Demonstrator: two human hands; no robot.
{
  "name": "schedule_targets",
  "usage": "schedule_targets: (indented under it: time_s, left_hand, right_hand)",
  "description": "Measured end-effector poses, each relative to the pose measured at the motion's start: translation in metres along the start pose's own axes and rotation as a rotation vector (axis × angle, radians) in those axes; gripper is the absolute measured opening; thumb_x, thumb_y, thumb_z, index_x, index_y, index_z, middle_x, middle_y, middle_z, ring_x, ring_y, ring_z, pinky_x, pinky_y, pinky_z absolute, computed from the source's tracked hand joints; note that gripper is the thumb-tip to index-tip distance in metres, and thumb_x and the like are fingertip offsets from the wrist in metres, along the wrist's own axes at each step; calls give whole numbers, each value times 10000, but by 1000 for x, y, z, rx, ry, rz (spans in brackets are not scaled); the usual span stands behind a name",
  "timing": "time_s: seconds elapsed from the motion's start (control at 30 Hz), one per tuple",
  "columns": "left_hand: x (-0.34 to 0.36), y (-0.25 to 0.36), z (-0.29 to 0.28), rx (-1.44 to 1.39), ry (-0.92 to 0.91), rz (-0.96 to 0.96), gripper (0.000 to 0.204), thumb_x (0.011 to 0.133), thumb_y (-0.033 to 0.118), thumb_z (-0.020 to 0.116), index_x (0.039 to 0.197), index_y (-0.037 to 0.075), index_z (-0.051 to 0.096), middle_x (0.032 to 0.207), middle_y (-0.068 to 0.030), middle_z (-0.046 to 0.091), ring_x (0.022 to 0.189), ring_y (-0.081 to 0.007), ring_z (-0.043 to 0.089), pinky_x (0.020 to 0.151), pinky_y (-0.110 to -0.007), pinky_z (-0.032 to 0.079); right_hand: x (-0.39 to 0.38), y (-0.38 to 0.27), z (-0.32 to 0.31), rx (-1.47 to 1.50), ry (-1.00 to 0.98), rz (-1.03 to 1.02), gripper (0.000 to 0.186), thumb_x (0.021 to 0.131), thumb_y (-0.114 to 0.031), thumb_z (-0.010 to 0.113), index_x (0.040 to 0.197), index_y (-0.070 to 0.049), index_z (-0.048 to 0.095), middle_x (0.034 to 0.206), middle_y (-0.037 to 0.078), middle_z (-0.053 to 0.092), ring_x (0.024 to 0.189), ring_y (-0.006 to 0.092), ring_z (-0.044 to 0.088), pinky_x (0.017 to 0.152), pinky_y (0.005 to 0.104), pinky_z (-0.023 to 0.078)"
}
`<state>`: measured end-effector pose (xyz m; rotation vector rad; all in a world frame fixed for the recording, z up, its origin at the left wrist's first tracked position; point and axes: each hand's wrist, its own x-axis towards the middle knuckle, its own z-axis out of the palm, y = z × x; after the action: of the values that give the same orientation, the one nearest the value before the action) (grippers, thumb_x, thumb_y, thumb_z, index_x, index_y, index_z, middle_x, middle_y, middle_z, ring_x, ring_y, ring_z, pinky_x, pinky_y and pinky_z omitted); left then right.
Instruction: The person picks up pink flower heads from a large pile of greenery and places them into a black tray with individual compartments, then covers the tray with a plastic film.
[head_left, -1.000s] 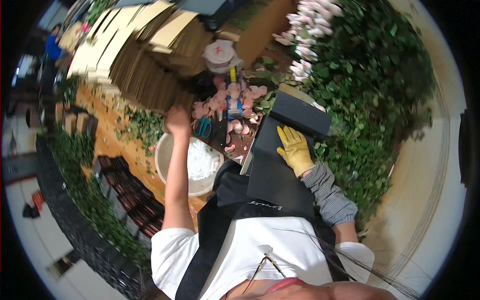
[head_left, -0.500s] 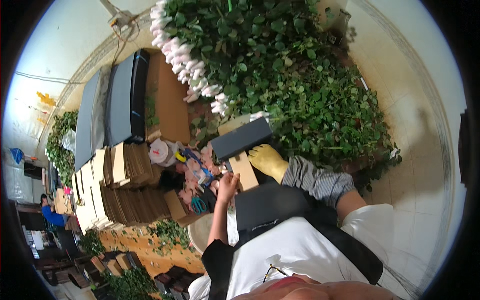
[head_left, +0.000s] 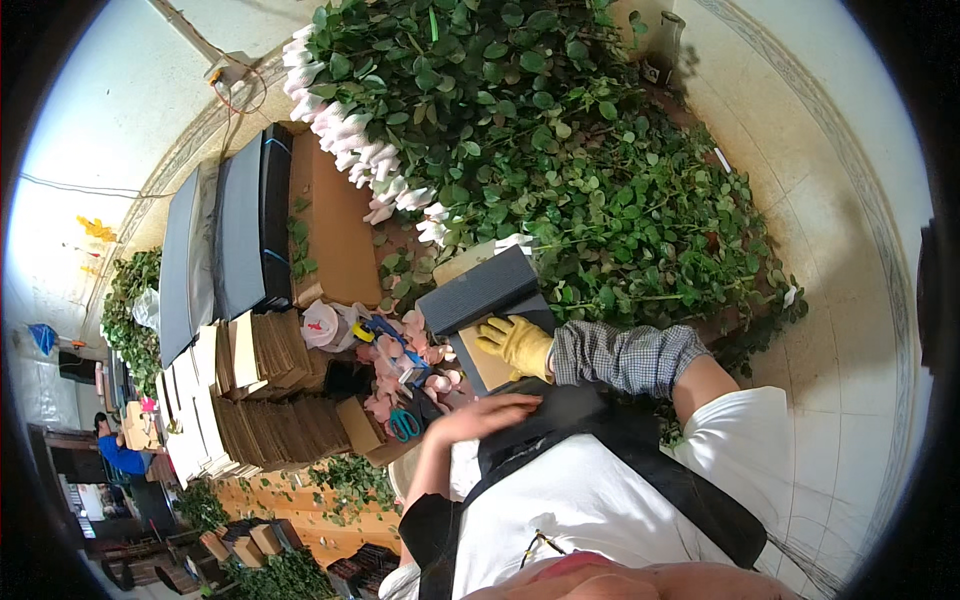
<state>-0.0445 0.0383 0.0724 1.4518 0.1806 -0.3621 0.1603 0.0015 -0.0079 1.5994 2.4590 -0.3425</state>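
Observation:
My right hand (head_left: pixel 516 345), in a yellow glove, lies with fingers apart on a tan cardboard piece (head_left: pixel 486 368), which rests on dark board below a dark grey corrugated piece (head_left: pixel 478 290). My left hand (head_left: pixel 485 416) is bare, with fingers stretched out beside the board's lower edge, holding nothing visible. Pink petals (head_left: pixel 392 350) lie scattered left of the board, with teal scissors (head_left: pixel 404 426) and a blue-and-yellow tool (head_left: pixel 366 328) among or beside them.
Rose stems with leaves (head_left: pixel 640 220) heap at upper right, white-wrapped blooms (head_left: pixel 340 135) along their left side. Stacked dark boards (head_left: pixel 235 235) and folded cardboard (head_left: pixel 265 430) stand left. A tiled floor (head_left: pixel 820 380) runs at right. A person in blue (head_left: pixel 125 455) is at far left.
The view has swung round. My left hand has let go of the cardboard piece and moved down with fingers extended; my gloved right hand has moved left onto that piece.

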Motion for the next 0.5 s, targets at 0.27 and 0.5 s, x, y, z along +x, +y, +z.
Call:
schedule_targets:
  time_s: [0.27,0.5]
  left_hand:
    - [25,13,49,791,572,-34,380,945,424,653,938,52,726,757,-231,691,736,-414,694,660,-495,544]
    - [49,-64,-7,1189,779,-476,236,940,298,587,874,100,699,759,-128,730,665,-311,720,604,-473,541]
  right_hand:
    - [7,2,25,47,84,4,1099,691,-596,750,1573,-119,299,1634,137,315,1478,362,319,1114,524,325]
    - [19,8,22,124,43,-42,747,904,-431,626,1545,-137,380,1615,123,368,1473,332,359,1138,502,349]
